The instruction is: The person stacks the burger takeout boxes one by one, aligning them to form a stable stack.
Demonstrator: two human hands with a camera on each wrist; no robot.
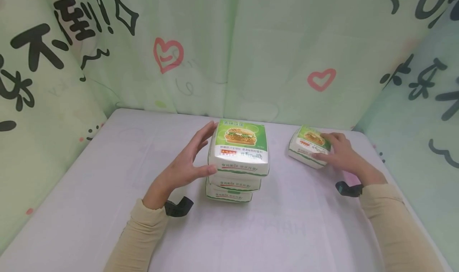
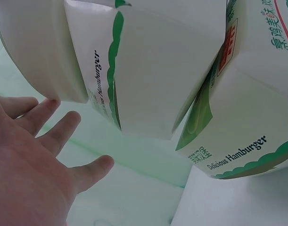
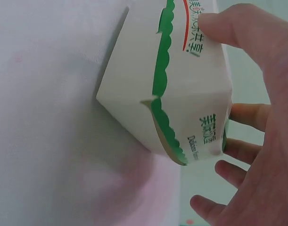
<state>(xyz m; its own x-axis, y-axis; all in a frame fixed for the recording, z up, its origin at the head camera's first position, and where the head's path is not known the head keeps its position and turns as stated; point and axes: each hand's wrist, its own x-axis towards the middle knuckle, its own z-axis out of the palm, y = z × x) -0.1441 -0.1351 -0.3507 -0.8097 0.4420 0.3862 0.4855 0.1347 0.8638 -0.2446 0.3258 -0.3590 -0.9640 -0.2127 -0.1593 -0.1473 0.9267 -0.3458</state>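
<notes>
Three white-and-green hamburger boxes are stacked a little unevenly: a top box [image 1: 239, 154], a middle box [image 1: 234, 183] and a bottom box [image 1: 229, 196]. My left hand [image 1: 183, 164] is at the stack's left side, its fingers spread and loosely bent; in the left wrist view a fingertip [image 2: 52, 104] reaches the top box's edge. Further right, a single hamburger box [image 1: 305, 154] of the same kind sits on the table. My right hand [image 1: 342, 154] grips it, thumb on the front wall and fingers at the far side, as the right wrist view shows.
A white cloth covers the table [image 1: 287, 232]. Pale green curtains [image 1: 269, 44] with hearts and black lettering hang behind it and on both sides. A dark wrist mount [image 1: 179, 207] hangs under the left wrist, and another mount [image 1: 348, 189] under the right.
</notes>
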